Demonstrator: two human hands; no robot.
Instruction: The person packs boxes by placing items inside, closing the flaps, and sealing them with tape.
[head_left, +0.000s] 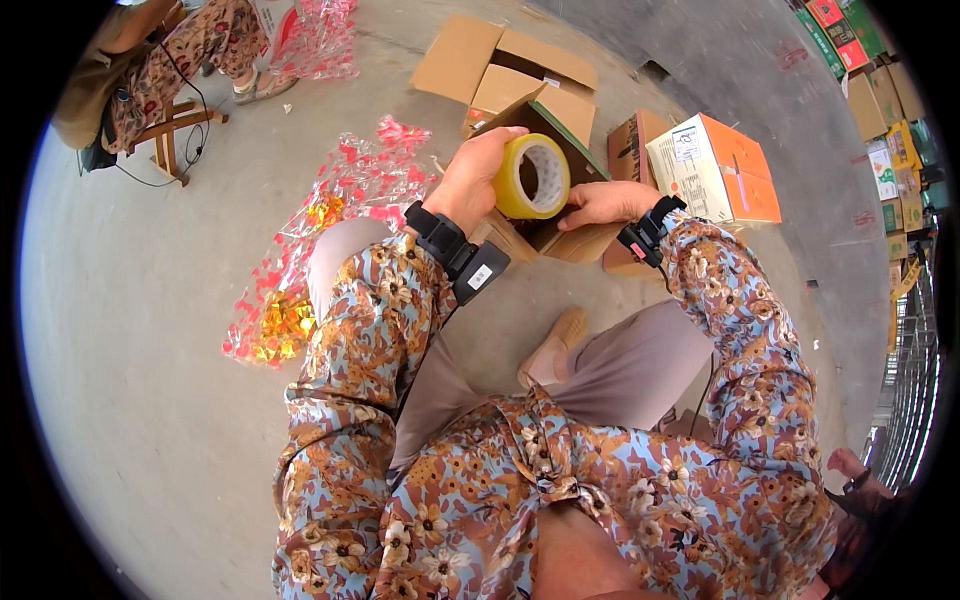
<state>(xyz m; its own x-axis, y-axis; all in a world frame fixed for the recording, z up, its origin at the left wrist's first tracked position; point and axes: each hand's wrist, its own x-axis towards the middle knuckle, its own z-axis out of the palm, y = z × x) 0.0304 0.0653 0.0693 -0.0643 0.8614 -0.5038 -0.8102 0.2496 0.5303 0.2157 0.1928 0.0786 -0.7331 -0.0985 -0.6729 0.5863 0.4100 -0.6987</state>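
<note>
My left hand (472, 176) grips a wide roll of yellow packing tape (510, 176), its white cardboard core facing up and to the right. Close by the roll's lower right edge, my right hand (607, 204) has its thumb and fingers at a brown flap (581, 241) of an open cardboard box with a green side (566, 135). Whether the fingers pinch the flap or a strip of tape cannot be told. The roll hides much of the box's inside.
Behind stands another open cardboard box (517, 79). An orange and white carton (716, 172) is at the right. Clear plastic wrap with red marks (360, 172) and gold-wrapped pieces (285, 326) lie on the floor at left. A seated person (180, 67) is at upper left; another person's hand (846, 463) shows at lower right.
</note>
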